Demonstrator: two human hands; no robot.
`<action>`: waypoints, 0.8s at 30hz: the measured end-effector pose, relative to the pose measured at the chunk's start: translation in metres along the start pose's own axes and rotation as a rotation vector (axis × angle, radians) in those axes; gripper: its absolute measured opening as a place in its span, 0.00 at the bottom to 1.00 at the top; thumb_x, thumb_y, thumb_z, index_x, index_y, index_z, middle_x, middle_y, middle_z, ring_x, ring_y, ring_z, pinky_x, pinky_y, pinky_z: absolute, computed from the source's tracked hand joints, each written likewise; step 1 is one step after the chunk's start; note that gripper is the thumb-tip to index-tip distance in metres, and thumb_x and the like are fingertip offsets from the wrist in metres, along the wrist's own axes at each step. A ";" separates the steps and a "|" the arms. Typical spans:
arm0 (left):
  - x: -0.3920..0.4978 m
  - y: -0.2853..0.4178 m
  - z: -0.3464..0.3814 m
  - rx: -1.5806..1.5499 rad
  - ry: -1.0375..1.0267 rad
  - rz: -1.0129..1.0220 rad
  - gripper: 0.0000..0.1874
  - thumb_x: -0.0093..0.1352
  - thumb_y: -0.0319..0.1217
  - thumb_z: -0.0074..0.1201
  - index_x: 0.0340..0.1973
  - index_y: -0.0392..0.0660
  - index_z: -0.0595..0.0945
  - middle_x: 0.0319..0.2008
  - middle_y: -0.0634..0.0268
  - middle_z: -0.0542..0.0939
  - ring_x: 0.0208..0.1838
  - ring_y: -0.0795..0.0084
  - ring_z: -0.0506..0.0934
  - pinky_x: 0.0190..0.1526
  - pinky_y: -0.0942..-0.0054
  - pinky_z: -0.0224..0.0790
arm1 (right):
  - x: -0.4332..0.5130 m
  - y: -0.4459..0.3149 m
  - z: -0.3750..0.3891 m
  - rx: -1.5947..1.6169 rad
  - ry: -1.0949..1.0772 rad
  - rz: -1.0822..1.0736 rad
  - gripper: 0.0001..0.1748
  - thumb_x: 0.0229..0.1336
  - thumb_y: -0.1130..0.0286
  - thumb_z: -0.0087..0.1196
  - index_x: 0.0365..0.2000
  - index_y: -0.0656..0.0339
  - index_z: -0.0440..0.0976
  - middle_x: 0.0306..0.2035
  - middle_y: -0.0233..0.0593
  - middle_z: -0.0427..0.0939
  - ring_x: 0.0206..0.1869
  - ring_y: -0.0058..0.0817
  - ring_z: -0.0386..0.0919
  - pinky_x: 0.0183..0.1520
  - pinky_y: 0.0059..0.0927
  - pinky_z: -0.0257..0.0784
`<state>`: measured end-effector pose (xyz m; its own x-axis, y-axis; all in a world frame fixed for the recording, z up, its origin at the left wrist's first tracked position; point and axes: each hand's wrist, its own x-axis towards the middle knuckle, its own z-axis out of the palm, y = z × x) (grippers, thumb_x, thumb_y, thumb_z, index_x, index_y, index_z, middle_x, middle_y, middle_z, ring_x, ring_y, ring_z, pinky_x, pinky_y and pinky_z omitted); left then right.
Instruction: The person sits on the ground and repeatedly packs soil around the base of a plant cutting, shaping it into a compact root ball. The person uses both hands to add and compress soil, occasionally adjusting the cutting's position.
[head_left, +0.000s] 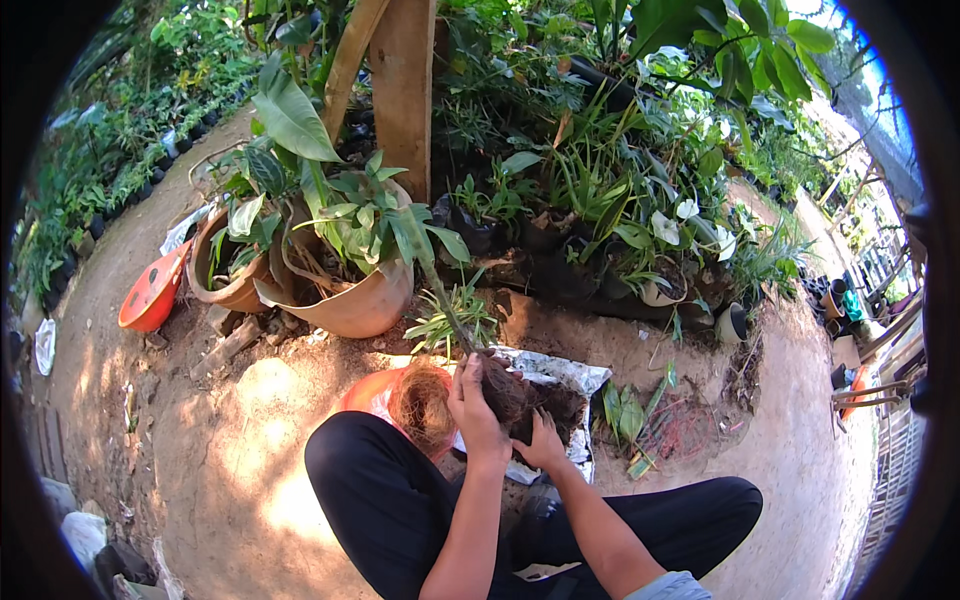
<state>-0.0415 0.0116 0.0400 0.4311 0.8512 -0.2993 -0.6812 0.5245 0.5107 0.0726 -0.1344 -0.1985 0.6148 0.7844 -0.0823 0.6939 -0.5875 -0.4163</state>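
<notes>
My left hand (476, 412) grips the root ball (501, 391) of a plant at the base of its long stem (444, 300). The stem leans up and away to the left, towards green leaves that overlap the potted plants behind. Beside the root ball, my right hand (544, 442) has its fingers apart against dark soil (559, 409); its fingertips are partly hidden. Under the soil lies a white plastic sheet (592, 379). Left of my left hand, a clump of brown fibre (424, 409) sits on an orange-red plastic container (367, 394).
A broken clay pot (360, 304) and a smaller clay pot (232, 277) hold plants ahead on the left, near a wooden post (401, 97). An orange basin (154, 289) tilts beside them. Cut leaves (626, 412) and red string (682, 435) lie to the right.
</notes>
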 end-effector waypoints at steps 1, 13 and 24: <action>-0.001 0.001 0.001 -0.043 -0.017 0.017 0.14 0.76 0.39 0.50 0.43 0.39 0.78 0.32 0.63 0.81 0.33 0.71 0.81 0.37 0.70 0.78 | -0.004 -0.003 0.001 0.018 0.027 -0.002 0.52 0.53 0.49 0.66 0.65 0.76 0.57 0.65 0.68 0.63 0.68 0.60 0.61 0.69 0.48 0.61; -0.002 -0.010 0.000 -0.030 -0.013 -0.039 0.22 0.75 0.48 0.45 0.50 0.43 0.76 0.37 0.61 0.80 0.40 0.63 0.82 0.43 0.63 0.78 | -0.012 0.016 -0.019 0.423 0.054 0.317 0.25 0.55 0.66 0.65 0.49 0.72 0.73 0.48 0.65 0.78 0.54 0.58 0.76 0.57 0.46 0.71; -0.007 -0.045 -0.006 -0.077 -0.171 -0.231 0.28 0.74 0.56 0.39 0.49 0.43 0.76 0.35 0.61 0.80 0.37 0.61 0.81 0.42 0.52 0.76 | 0.000 -0.007 -0.133 1.510 0.007 0.697 0.31 0.64 0.54 0.59 0.58 0.65 0.71 0.60 0.45 0.74 0.60 0.34 0.74 0.59 0.37 0.71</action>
<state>-0.0179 -0.0181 0.0145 0.6690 0.6974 -0.2570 -0.5935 0.7095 0.3800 0.1175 -0.1566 -0.0745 0.6348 0.4680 -0.6149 -0.6579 -0.0901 -0.7477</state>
